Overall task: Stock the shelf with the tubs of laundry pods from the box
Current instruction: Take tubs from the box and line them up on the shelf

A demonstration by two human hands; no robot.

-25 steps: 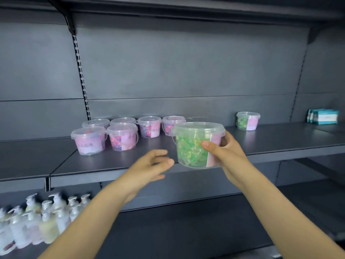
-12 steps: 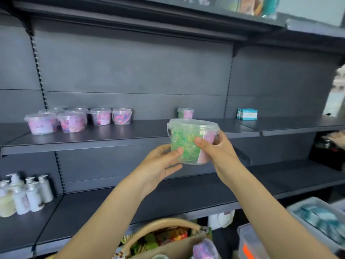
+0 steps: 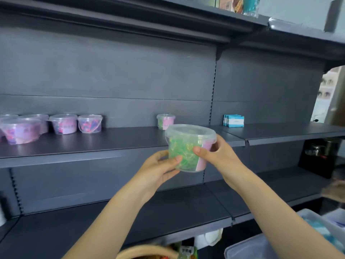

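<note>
While the green tub (image 3: 187,146) hangs in mid-air at the centre of the frame, upright and just in front of the edge of the shelf (image 3: 112,143), nothing stands between it and the bare stretch of board behind it. Further back on that shelf, just above and left of the held tub, a small green tub (image 3: 165,121) sits against the back panel. A cluster of pink tubs (image 3: 64,124) fills the left of the frame, well apart from both. To the right, on the next shelf section, lies a stack of blue and white packets (image 3: 233,120). The lower shelf (image 3: 130,221) runs across below the arms; a clear bin (image 3: 252,247) shows at the lower right, a curved basket handle (image 3: 147,249) at the bottom edge, and another person's blurred hand (image 3: 334,189) at the right edge.

Compared with half a second ago, the view has swung right, so the pink tubs sit nearer the left edge and the packets nearer the middle. The left hand (image 3: 158,171), which a second ago was apart from the tub and then only touched it with its fingertips, now has its thumb laid on the tub's front.

Both hands hold the tub. The left fingers (image 3: 170,172) curl under its lower left side. The right hand (image 3: 220,156) wraps the right side, thumb across the front beside the pink label, its other fingers behind the tub.
</note>
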